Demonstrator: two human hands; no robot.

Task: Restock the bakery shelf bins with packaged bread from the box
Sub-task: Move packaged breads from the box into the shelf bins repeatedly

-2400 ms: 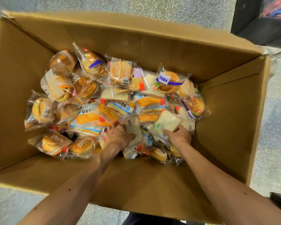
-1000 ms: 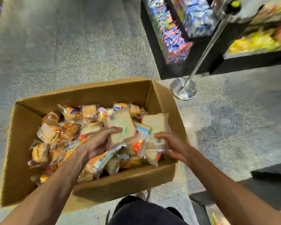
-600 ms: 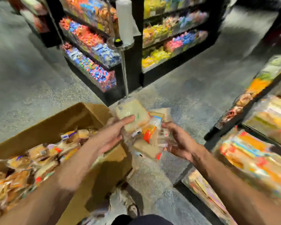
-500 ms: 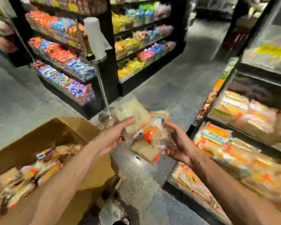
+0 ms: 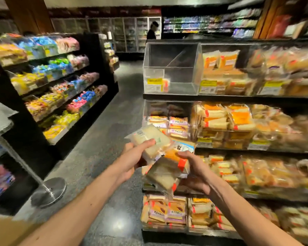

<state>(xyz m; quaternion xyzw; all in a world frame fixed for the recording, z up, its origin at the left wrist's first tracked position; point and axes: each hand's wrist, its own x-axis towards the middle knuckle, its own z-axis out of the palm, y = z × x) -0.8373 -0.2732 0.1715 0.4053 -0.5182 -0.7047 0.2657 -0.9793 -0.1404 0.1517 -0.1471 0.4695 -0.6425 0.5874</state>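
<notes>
My left hand [image 5: 132, 159] grips a clear packet of pale sliced bread [image 5: 150, 139], thumb on top. My right hand [image 5: 196, 170] holds a bunch of bread packets [image 5: 169, 167] with orange and red markings, which hang below and between both hands. Both hands are raised in front of the bakery shelf [image 5: 238, 99]. Its top left clear bin [image 5: 169, 68] is almost bare, with one packet at its front. The other bins hold stacked bread packets [image 5: 228, 119]. A corner of the cardboard box [image 5: 5, 231] shows at the bottom left.
A black candy shelf [image 5: 57, 86] lines the left side of the aisle. A metal stand with a round base [image 5: 49, 191] is on the floor at left. A person [image 5: 152, 32] stands far back by the coolers. The grey floor [image 5: 105, 148] runs between the shelves.
Both hands lifted packets out of the box. The view swung up and right from the box to the bakery shelf, with the packets carried toward it.
</notes>
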